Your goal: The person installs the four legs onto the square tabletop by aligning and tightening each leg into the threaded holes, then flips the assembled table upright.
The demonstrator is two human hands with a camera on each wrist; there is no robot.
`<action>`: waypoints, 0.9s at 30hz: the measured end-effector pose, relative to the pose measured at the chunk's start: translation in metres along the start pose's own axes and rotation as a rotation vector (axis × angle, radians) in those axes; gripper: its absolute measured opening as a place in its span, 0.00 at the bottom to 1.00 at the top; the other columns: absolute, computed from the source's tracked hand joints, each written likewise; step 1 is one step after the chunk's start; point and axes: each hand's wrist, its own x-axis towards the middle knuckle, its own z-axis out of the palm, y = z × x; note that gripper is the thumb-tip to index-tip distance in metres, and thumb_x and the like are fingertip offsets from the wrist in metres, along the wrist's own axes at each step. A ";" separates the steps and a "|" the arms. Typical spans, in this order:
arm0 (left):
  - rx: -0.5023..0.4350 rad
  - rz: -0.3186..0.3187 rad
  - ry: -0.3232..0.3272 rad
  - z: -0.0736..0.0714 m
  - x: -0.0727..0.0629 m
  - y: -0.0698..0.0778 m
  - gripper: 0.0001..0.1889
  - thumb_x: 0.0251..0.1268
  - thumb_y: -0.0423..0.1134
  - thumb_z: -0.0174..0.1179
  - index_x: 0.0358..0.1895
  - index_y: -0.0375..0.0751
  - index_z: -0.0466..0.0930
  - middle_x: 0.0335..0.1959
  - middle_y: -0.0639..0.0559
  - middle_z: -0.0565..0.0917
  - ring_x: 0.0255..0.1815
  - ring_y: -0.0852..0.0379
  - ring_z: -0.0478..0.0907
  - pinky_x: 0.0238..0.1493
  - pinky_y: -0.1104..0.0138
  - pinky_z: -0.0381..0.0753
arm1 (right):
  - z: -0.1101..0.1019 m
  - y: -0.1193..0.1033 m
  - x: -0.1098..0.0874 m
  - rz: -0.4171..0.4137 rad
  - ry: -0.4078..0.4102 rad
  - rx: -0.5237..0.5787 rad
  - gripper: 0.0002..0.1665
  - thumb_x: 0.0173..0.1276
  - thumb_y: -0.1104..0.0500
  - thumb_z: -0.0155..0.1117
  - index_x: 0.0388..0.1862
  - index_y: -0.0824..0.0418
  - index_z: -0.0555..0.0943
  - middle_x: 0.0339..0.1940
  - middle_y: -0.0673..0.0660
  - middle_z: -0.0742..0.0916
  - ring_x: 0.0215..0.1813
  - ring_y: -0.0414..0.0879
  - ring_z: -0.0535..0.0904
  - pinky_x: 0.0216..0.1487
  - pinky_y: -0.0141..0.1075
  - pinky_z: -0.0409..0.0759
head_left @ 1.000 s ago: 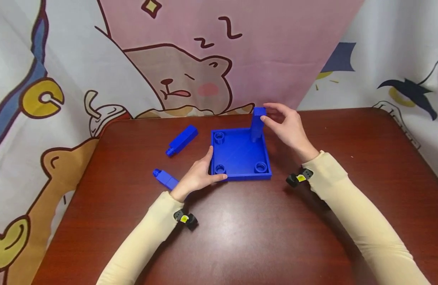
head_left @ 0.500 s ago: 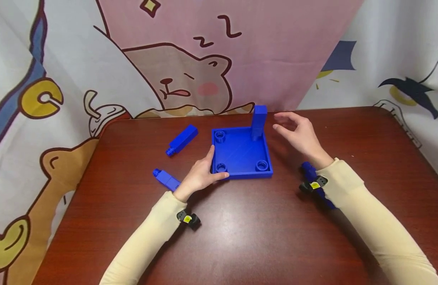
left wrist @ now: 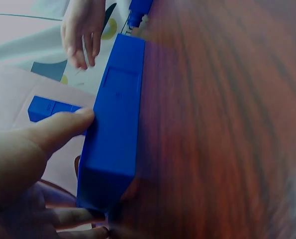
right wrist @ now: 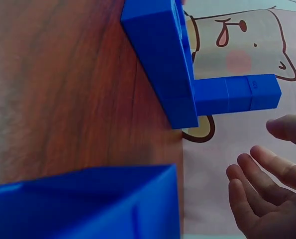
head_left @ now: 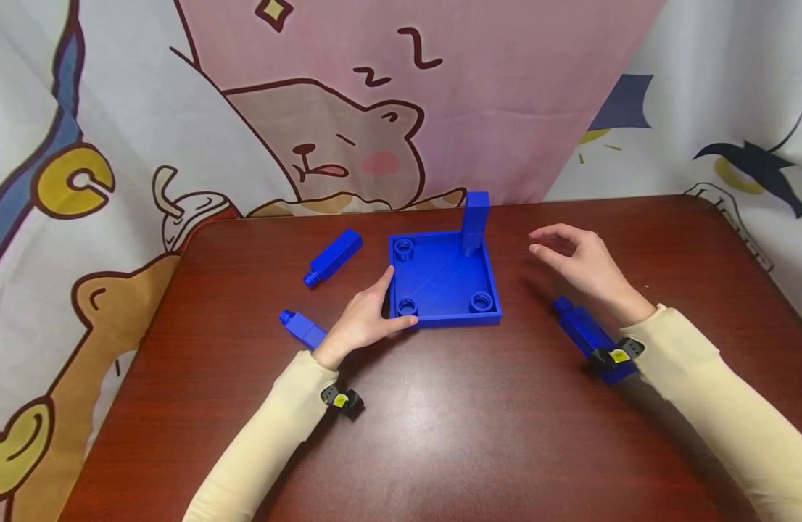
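Note:
A square blue base with a raised rim and round threaded sockets at its corners lies on the table. One square blue leg stands upright in its far right corner. My left hand holds the near left corner, thumb along the front wall and fingers at the left side. In the left wrist view the thumb presses on the base's wall. To the right of the base, my right hand hovers with fingers loosely bent and nothing in them. Under its wrist lies a blue leg with a threaded end, partly hidden by the wrist camera.
Two more blue legs lie left of the base: a farther leg and a nearer leg, partly covered by the left wrist. The brown table ends at a printed curtain behind.
My right hand has let go of the upright leg and moved right and toward me. The loose leg on the right now shows beneath the wrist. The left hand stays at the base.

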 end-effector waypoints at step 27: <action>-0.013 0.016 -0.073 -0.009 -0.001 -0.009 0.51 0.57 0.55 0.67 0.78 0.44 0.45 0.65 0.33 0.70 0.59 0.40 0.73 0.59 0.51 0.71 | -0.047 0.054 -0.037 -0.281 -0.329 -0.241 0.17 0.65 0.60 0.67 0.54 0.58 0.80 0.45 0.52 0.86 0.44 0.38 0.80 0.39 0.28 0.75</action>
